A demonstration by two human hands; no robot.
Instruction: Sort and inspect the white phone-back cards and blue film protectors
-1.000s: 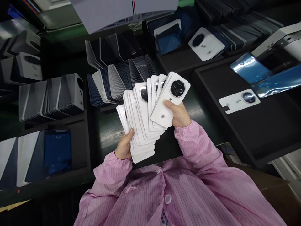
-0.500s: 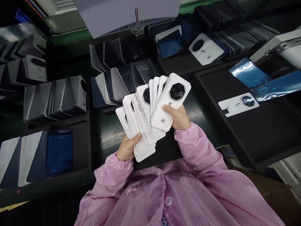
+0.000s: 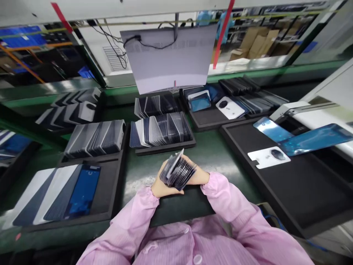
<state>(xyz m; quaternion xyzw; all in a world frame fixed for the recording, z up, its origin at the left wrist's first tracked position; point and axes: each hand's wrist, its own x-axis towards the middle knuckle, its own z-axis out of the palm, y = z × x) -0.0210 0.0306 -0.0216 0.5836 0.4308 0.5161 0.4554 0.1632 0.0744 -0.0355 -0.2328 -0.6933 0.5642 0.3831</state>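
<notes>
Both my hands hold one bundle of white phone back covers (image 3: 178,171) low over the green bench, edges up so their dark insides show. My left hand (image 3: 160,186) cups the bundle from below and the left, fingers wrapped around it. My right hand (image 3: 199,176) presses against its right side, fingers closed on the covers. Pink striped sleeves cover both arms.
Black trays ring the spot: rows of upright covers (image 3: 161,131) straight ahead, more (image 3: 95,138) at the left, flat blue-filmed panels (image 3: 84,189) near left. A large black tray (image 3: 303,187) at right carries one white cover (image 3: 268,156) and blue panels (image 3: 314,138). A white sheet (image 3: 171,62) hangs overhead.
The fanned-out covers have been gathered into a tight bundle and lowered towards the bench. The view has tilted up, showing the far side of the workstation.
</notes>
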